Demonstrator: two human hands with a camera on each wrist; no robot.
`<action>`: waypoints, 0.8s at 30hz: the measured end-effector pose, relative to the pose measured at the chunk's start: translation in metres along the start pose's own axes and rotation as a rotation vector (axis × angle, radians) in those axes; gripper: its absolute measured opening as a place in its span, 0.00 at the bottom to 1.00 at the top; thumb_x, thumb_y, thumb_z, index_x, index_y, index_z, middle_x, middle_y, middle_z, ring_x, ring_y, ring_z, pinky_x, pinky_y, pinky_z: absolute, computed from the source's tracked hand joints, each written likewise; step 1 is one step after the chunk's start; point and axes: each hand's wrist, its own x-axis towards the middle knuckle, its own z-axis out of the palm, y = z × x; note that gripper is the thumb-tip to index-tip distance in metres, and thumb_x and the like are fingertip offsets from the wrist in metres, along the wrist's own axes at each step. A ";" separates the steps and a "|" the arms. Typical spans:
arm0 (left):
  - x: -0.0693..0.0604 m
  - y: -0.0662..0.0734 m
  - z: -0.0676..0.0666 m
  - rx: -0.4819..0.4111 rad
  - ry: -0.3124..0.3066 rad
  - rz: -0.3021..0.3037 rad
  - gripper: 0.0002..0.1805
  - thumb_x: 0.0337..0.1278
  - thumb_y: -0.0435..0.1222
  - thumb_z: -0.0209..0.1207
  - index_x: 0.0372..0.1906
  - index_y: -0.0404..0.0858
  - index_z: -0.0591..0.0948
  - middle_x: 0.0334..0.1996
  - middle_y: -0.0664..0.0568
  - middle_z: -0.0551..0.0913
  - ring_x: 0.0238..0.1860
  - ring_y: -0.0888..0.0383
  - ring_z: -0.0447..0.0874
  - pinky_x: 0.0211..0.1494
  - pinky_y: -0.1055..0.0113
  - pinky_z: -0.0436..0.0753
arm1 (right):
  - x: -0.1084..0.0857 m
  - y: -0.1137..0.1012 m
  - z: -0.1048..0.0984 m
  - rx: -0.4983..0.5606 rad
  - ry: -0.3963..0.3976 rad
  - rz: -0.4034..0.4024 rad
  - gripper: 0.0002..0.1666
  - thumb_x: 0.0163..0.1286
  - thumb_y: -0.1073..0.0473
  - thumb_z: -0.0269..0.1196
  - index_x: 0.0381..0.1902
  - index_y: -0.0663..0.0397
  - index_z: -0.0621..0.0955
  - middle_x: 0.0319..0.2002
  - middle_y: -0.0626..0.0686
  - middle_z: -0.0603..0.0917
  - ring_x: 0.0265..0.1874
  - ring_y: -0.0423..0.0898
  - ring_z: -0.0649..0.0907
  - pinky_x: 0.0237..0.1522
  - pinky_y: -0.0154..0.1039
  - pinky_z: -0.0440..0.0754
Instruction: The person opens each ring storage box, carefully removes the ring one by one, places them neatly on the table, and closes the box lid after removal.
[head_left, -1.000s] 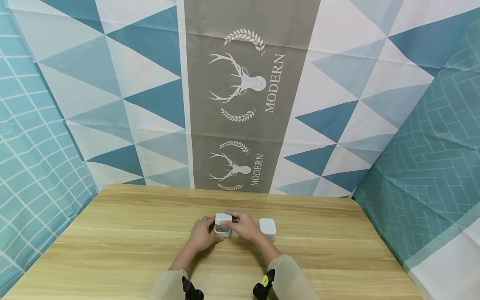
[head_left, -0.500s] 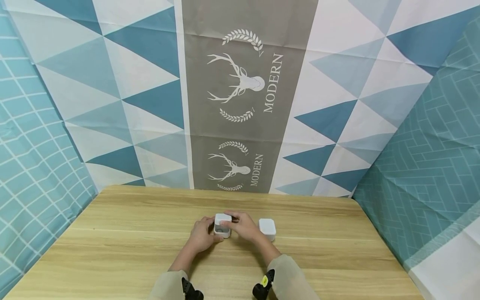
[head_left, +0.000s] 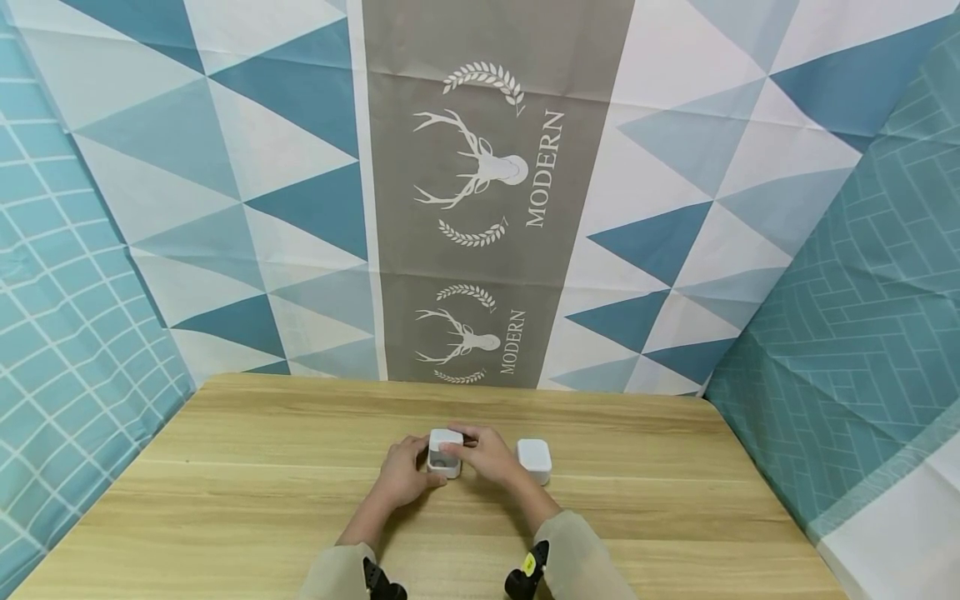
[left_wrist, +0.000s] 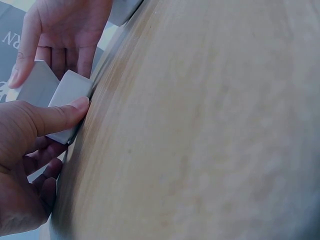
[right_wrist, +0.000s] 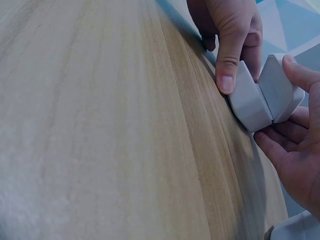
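One white box (head_left: 444, 472) is on the table (head_left: 300, 508), betw. the person's two hands. Its lid (right_wrist: 283, 90) stands tilted up from base (right_wrist: 250, 102), w/ V-shaped gap betw. them. L hand (head_left: 402, 473) holds the base: thumb is pressed on near wall, other fingers go to far side. R hand (head_left: 486, 454) pinches the lid: thumb is on its edge, other fingers are bent behind, approx. where lid meets base. A 2nd box (head_left: 534, 458), also white, sits closed near R wrist, apart from the 1st.

L fingertips at far side are hidden. Inside of box looks grey from head view, partly behind R thumb; I can't tell what is in it. In R wrist view, 2nd box is cut off at bottom edge. Sleeves (head_left: 588, 554) are cut off too, in head view.
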 end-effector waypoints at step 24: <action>-0.001 0.001 -0.001 0.023 0.005 0.018 0.39 0.38 0.40 0.72 0.60 0.31 0.73 0.51 0.43 0.78 0.49 0.47 0.71 0.54 0.49 0.72 | 0.001 0.003 -0.001 -0.047 0.009 -0.025 0.32 0.63 0.43 0.61 0.58 0.60 0.76 0.53 0.55 0.82 0.47 0.48 0.81 0.48 0.42 0.79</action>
